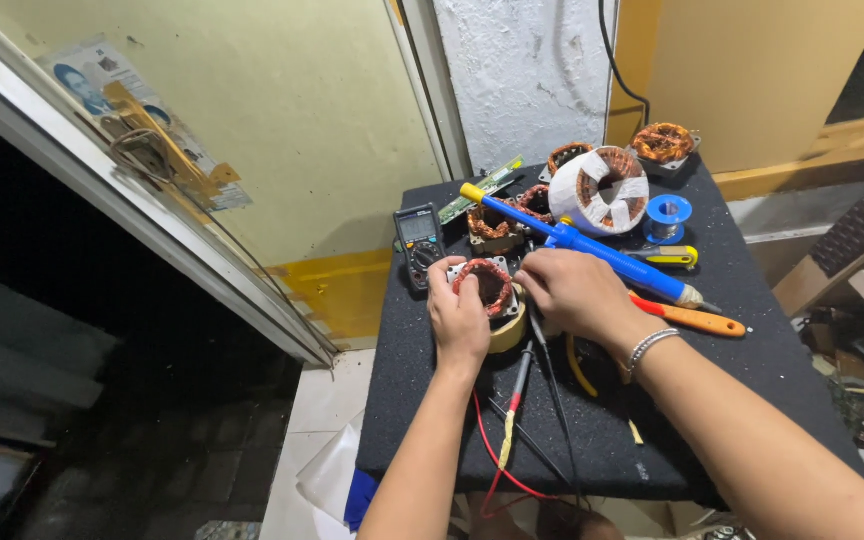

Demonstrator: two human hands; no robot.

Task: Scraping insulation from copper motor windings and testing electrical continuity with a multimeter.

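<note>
the left hand (459,318) grips a small motor stator (483,284) from its left side, fingers curled on the rim — so the copper coil stays up and does not turn. the stator sits near the middle of the black mat (592,420), on a roll of tape (508,330) that lifts it a little from the surface. the right hand (577,292) comes from the other side, its fingers bent down beside the stator; if they pinch a wire or a probe, i cannot tell, because the hand covers the tips.

a blue soldering iron (592,250) lies slanted just behind the right hand, its metal tip pointing to the right, away from both hands. the multimeter (419,240) stands at the left of the stator with the screen toward the person, and its red and black leads (522,400) run down across the mat to the near edge.

behind is crowded: more stators (497,222), a big white-wrapped coil (602,190), a blue solder spool (668,215), an orange-handled tool (697,320) at the right. open room is only on the near part of the mat — the left edge is close to the multimeter, and past it the table drops to the floor (322,400).
</note>
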